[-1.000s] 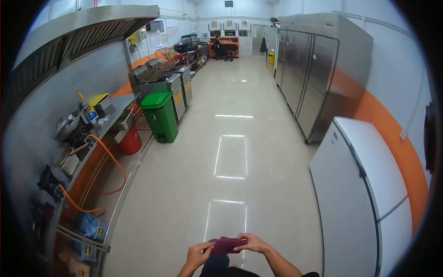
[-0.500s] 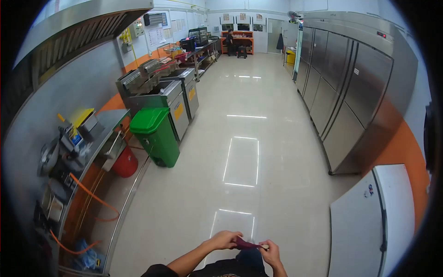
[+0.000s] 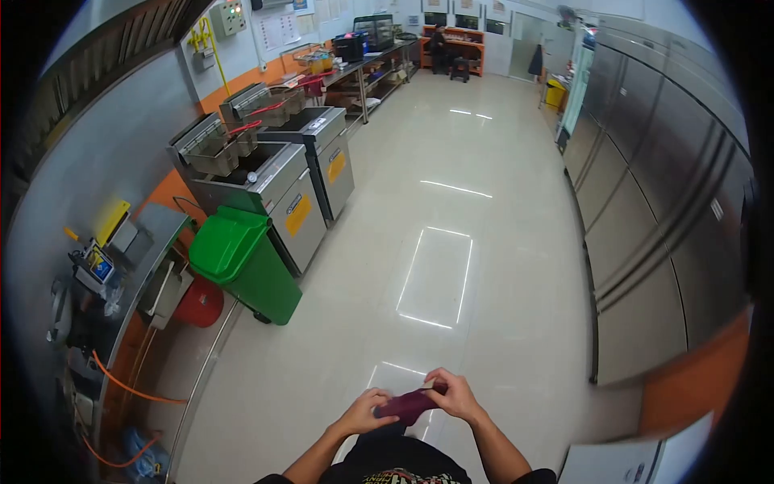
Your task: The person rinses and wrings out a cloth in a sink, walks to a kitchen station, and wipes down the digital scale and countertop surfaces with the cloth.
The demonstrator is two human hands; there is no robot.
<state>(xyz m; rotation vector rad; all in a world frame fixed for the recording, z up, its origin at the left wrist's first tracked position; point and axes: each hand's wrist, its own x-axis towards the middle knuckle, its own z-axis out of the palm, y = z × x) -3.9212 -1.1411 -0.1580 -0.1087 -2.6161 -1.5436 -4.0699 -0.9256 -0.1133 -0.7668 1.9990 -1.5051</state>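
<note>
Over the floor [image 3: 524,282], two hands [image 3: 363,414] [image 3: 458,398] — one maroon cloth [image 3: 413,406], gripped

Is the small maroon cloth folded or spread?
Not spread: the small maroon cloth forms a narrow band between the left hand and right hand. Neatly folded or merely bunched, cannot tell.

Appearing as a maroon cloth [image 3: 409,406], stretching between left hand [image 3: 365,412] and right hand [image 3: 455,396], slanting up toward the latter, drooping slightly.

Left hand [image 3: 363,413] and right hand [image 3: 457,395] both had hold of some maroon cloth [image 3: 413,406]; green bin [image 3: 248,266] sat beside the fryers [image 3: 294,198].
</note>
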